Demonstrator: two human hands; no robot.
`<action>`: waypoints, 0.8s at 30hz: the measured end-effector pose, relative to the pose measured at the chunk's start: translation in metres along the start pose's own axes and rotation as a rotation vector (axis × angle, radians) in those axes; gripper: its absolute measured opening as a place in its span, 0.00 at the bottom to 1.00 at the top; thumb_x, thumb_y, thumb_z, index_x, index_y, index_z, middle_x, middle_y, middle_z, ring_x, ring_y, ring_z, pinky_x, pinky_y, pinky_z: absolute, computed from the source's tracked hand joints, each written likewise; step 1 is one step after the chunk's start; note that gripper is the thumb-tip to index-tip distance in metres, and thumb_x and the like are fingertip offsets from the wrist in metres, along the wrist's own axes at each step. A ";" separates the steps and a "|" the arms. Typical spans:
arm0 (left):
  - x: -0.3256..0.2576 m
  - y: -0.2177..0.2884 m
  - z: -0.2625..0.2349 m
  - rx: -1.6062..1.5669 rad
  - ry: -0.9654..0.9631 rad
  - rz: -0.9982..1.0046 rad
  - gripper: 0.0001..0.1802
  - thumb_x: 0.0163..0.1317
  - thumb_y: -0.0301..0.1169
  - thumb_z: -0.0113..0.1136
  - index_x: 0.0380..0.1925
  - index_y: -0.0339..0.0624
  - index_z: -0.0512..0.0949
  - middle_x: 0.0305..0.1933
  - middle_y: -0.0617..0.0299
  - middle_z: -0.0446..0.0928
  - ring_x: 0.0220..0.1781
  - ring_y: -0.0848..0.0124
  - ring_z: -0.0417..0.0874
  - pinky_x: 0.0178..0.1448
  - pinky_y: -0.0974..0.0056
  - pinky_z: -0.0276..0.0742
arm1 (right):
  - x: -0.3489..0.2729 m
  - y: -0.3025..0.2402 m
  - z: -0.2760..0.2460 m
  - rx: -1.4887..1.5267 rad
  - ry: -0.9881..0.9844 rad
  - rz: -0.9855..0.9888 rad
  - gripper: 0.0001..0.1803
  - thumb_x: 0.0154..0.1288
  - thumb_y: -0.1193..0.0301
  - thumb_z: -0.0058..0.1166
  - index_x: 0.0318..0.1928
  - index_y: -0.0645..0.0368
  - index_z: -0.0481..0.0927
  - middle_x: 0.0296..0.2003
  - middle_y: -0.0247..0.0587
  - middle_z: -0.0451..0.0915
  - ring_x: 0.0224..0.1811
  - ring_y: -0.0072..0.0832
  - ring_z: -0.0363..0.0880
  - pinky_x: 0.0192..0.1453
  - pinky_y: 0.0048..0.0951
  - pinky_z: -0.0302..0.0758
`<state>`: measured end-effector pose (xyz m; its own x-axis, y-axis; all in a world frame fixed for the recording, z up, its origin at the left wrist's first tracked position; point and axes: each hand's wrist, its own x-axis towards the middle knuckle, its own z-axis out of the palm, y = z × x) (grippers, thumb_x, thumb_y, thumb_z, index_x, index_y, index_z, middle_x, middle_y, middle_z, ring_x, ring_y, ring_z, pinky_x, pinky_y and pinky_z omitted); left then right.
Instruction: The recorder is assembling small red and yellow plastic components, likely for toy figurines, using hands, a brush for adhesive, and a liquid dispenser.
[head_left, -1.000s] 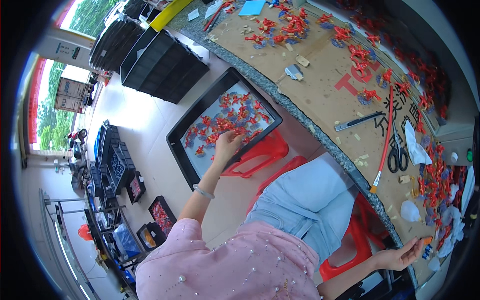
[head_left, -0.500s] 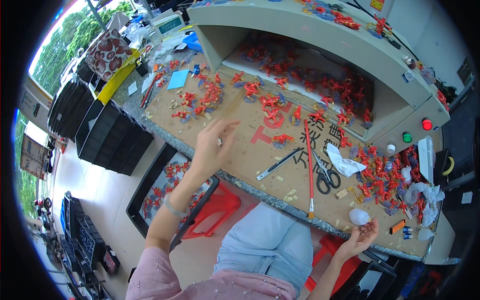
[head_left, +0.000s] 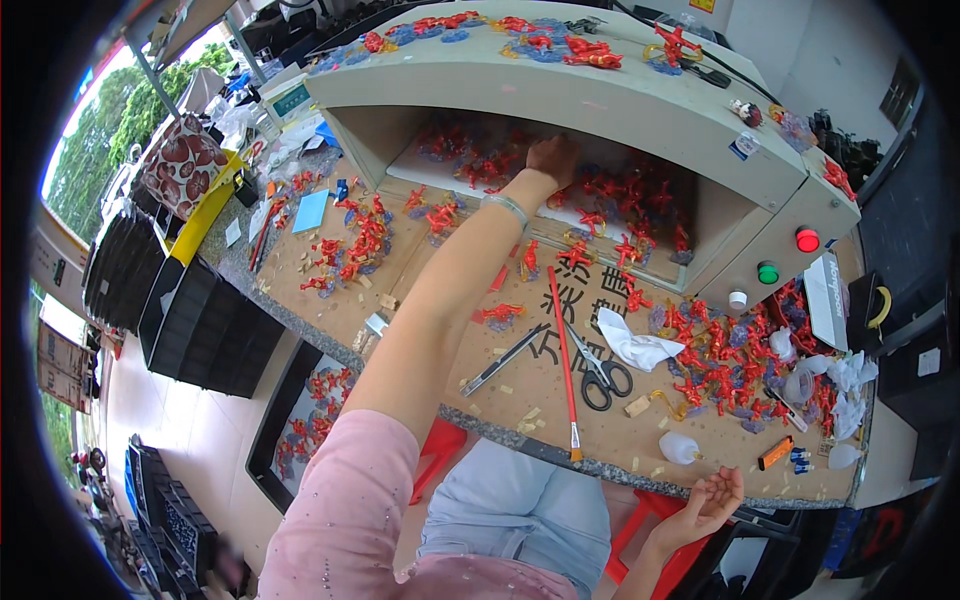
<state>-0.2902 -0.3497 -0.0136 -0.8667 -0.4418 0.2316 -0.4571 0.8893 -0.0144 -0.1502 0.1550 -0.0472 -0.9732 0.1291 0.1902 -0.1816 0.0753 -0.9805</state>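
My left hand reaches deep into the opening of a cream metal cabinet, among small red figurines with translucent blue and yellow parts. Its fingers point away and are mostly hidden, so any hold there does not show. At the front edge of the bench, my right hand rests palm up, its fingers loosely bent and apart, with nothing in them. Just left of it lies a small white squeeze bottle, not touched. More red figurines lie in clusters on the cardboard.
A red-handled brush, black scissors, a utility knife and a white tissue lie mid-bench. At right are a figurine heap and an orange lighter. Below left stands a tray of figurines.
My left hand has gone from above the cardboard forward into the cabinet opening. My right hand has come away from the white squeeze bottle. The view has shifted.
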 end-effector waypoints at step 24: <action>-0.415 0.154 -0.102 -2.287 -0.278 -0.206 0.09 0.63 0.21 0.58 0.40 0.41 0.69 0.51 0.58 0.74 0.56 0.68 0.77 0.58 0.61 0.75 | -0.053 -0.073 0.038 0.196 -0.830 -0.028 0.19 0.63 0.75 0.49 0.54 0.69 0.74 0.45 0.41 0.73 0.41 0.21 0.71 0.46 0.21 0.68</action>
<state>0.0192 -0.0176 -0.0128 -0.9424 -0.3343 -0.0090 0.2100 -0.6126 0.7619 -0.0903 0.1054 0.0124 -0.7418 -0.6426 0.1918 -0.1541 -0.1149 -0.9813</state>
